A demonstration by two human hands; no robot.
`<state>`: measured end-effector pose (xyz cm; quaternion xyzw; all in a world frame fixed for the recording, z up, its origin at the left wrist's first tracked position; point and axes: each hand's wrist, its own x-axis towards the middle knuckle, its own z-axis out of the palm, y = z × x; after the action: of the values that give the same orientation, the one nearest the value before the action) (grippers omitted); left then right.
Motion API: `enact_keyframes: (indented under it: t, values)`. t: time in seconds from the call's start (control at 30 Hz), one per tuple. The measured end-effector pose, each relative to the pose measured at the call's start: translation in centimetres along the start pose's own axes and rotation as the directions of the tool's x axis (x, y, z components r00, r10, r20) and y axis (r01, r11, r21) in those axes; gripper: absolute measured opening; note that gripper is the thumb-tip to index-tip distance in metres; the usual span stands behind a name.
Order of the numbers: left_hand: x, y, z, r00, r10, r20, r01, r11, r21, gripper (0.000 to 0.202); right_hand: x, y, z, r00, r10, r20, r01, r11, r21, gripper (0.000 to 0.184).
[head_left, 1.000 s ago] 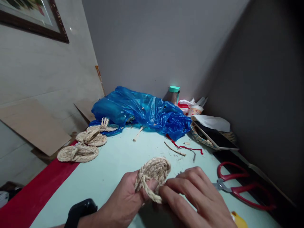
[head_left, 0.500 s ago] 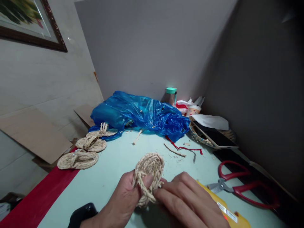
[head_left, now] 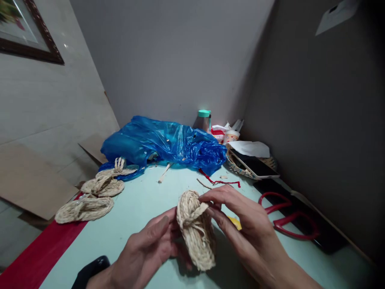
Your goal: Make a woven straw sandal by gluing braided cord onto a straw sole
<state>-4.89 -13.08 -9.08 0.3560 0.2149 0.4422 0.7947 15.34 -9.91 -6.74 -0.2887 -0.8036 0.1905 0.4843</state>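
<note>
A small woven straw sandal (head_left: 195, 241) stands tilted above the table between my hands, its braided strap facing me. My right hand (head_left: 240, 224) pinches it near the upper right edge and strap with thumb and fingers. To its left, my left hand (head_left: 150, 241) is open, the thumb lifted away from the straw. Its fingers lie against the sandal's left side, and their tips are partly hidden behind it. Three similar pieces lie at the left: a near straw sandal (head_left: 86, 208), a middle one (head_left: 104, 186) and a far one (head_left: 118, 170).
A blue plastic bag (head_left: 162, 140) spreads across the back. Red-handled scissors (head_left: 296, 222) lie at the right, partly behind my right hand. Behind them a basket (head_left: 240, 166) holds a phone (head_left: 255, 162). A bottle (head_left: 203, 120) and paper cup (head_left: 231, 135) stand behind; red cord (head_left: 219, 182) lies nearer.
The sandal has been turned over in my hands. My left thumb has come off it, and my right hand has risen to its upper edge. The view has shifted right.
</note>
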Motion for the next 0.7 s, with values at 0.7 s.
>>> enact_keyframes:
  t: [0.7]
  values:
    - [0.1, -0.5, -0.4, 0.998, 0.035, -0.054, -0.044, 0.985, -0.166, 0.041, -0.6, -0.3, 0.6, 0.978, -0.206, 0.03, 0.209, 0.966, -0.155, 0.017]
